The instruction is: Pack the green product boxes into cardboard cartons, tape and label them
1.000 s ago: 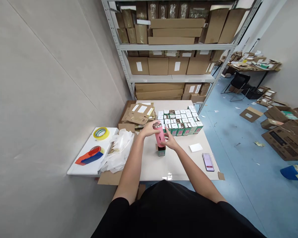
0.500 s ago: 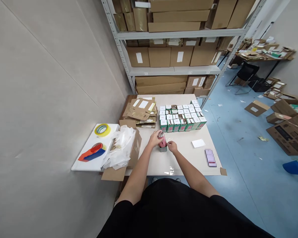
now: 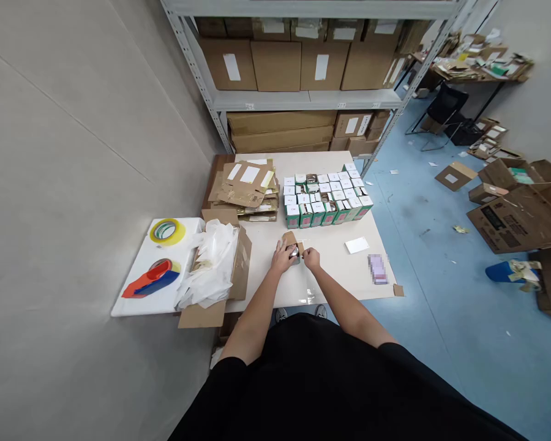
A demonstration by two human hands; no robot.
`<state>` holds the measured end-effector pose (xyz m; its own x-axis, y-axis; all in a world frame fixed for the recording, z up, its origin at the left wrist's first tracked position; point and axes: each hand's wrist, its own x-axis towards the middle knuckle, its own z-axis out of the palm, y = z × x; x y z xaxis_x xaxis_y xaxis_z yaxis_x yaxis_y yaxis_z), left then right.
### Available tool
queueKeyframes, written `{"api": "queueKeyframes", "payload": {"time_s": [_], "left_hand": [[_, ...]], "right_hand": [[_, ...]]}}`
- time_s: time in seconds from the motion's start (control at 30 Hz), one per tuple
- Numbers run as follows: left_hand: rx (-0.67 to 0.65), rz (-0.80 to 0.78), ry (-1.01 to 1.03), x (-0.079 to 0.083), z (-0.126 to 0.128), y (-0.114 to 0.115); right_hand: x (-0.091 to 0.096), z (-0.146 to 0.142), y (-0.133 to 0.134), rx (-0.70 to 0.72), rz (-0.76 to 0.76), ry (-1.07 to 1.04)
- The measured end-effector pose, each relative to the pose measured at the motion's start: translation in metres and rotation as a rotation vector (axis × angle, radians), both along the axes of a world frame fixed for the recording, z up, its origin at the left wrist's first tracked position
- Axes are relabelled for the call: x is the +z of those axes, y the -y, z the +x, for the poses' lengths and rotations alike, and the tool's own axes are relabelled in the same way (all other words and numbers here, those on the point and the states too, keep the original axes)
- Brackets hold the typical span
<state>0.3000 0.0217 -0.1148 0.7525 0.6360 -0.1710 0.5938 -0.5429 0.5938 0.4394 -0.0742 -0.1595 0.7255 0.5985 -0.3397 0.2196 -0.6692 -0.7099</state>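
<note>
One lidded cup (image 3: 294, 252) sits between the fingers (image 3: 283, 252).

The person wears a black shirt (image 3: 321, 380) of plain matte cloth, one even colour throughout. The left sleeve (image 3: 224, 375) and right sleeve (image 3: 397, 354) are short and equally black, and the left forearm (image 3: 257, 312) and right forearm (image 3: 344, 306) are bare below them. The left grip (image 3: 282, 257) and right grip (image 3: 311, 259) are bare as well. Greyish-white shoes (image 3: 280, 315) show at the toes, too small for detail
</note>
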Motion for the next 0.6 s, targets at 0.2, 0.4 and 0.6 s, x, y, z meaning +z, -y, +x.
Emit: {"api": "queueKeyframes", "payload": {"time_s": [0.2, 0.4, 0.6], "left_hand": [[0.205, -0.008, 0.183, -0.023, -0.014, -0.006], [0.525, -0.387, 0.212, -0.046, -0.01, -0.03], [0.434, -0.486, 0.224, -0.062, 0.007, -0.031]], "right_hand": [[-0.015, -0.003, 0.006, -0.009, -0.012, -0.007], [-0.015, -0.003, 0.004, -0.007, 0.011, 0.009], [-0.006, -0.002, 0.003, 0.033, 0.076, 0.027]]}}
